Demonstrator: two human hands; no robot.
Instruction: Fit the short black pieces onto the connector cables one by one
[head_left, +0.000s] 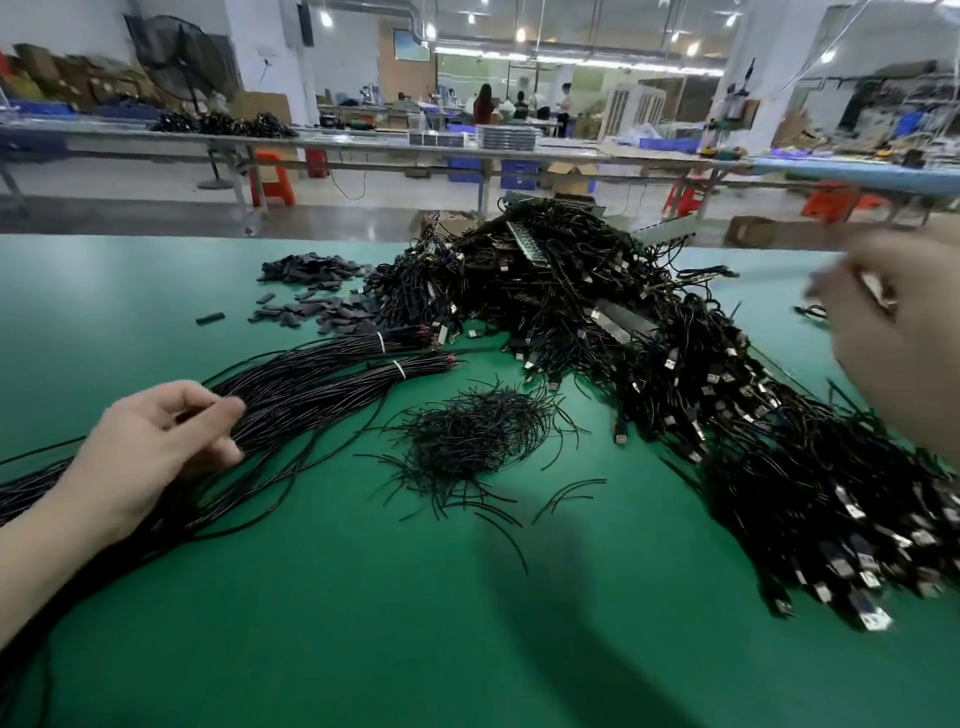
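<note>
Head view: your left hand (156, 447) has fingers curled onto the bundled black cables (322, 379) on the green bench (363, 623), pinching at a strand. Your right hand (883, 332) is raised at the right edge, motion-blurred; can't tell whether it's holding anything. Short black pieces (317, 293) sit far left of the connector cable pile (649, 364). Thin wire offcuts (467, 436) lie between.

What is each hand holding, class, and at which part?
The left hand grips the bundled black wires along their length, well back from the tied ends. The right hand is motion-blurred; what it holds cannot be told.
</note>
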